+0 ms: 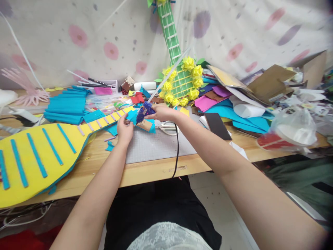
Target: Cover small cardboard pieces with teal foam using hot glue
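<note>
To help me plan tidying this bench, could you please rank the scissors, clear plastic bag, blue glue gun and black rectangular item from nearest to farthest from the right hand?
1. Blue glue gun: held in the right hand.
2. Scissors: just below that hand in view.
3. Black rectangular item: to its right.
4. Clear plastic bag: far right.

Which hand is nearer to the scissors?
Right. Your right hand, gripping the glue gun, appears just above the scissors; your left hand is farther off, to their left.
</note>
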Tool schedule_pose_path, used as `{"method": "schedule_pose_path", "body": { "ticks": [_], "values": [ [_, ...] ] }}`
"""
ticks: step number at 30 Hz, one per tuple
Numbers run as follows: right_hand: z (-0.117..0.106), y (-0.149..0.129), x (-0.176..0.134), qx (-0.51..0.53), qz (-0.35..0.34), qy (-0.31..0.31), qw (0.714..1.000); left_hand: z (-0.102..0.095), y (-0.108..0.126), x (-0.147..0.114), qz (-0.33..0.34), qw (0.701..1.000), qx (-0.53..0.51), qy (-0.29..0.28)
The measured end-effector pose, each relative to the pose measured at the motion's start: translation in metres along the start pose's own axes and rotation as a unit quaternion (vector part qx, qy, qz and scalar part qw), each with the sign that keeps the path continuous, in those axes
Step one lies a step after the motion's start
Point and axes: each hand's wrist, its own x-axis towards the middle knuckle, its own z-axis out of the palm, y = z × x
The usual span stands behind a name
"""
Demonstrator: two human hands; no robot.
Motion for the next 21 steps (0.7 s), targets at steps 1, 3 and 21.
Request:
{"method": "schedule_pose_path", "body": {
  "ticks": [1,3,21],
  "values": [
    [0.000,0.000,0.000,-0.002,-0.002,0.001,1.000,0.000,0.000,0.000,0.000,1.000,0.001,0.001],
    [0.000,-0.001,0.000,-0.002,-0.005,0.005,1.000,0.000,0.000,0.000,0.001,1.000,0.000,0.000],
    [-0.010,0.023,-0.007,0.081,0.069,0.077,0.991,-0.001,-0.002,0.001,0.013,1.000,0.000,0.007]
  ]
}}
